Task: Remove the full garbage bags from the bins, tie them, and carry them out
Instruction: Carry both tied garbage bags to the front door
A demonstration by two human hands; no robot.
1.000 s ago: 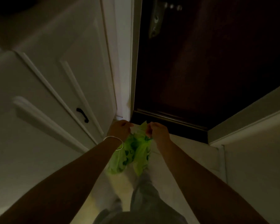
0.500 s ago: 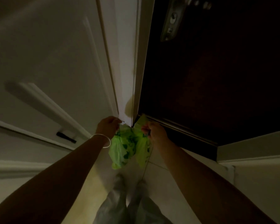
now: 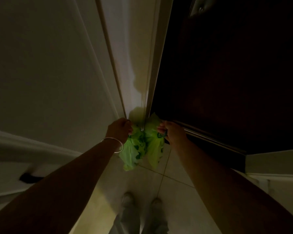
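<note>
A bright green garbage bag (image 3: 140, 147) with darker green print hangs above the tiled floor in the middle of the head view. My left hand (image 3: 119, 130), with a thin bangle on its wrist, grips the bag's top left corner. My right hand (image 3: 172, 132) is closed on the top right part of the bag. Between the two hands the bag's top is pulled apart. Its lower half droops free below them, close in front of the door frame.
A dark brown door (image 3: 227, 73) with a metal lock plate (image 3: 199, 7) stands straight ahead on the right. White cabinet doors (image 3: 49, 73) with a black handle (image 3: 30, 177) fill the left. A white wall (image 3: 277, 164) closes the right. My feet (image 3: 128, 199) stand on pale tiles.
The view has closed in on the door and tilted up. Both hands have stayed on the bag's top and kept it spread. The bag now hangs right at the door frame.
</note>
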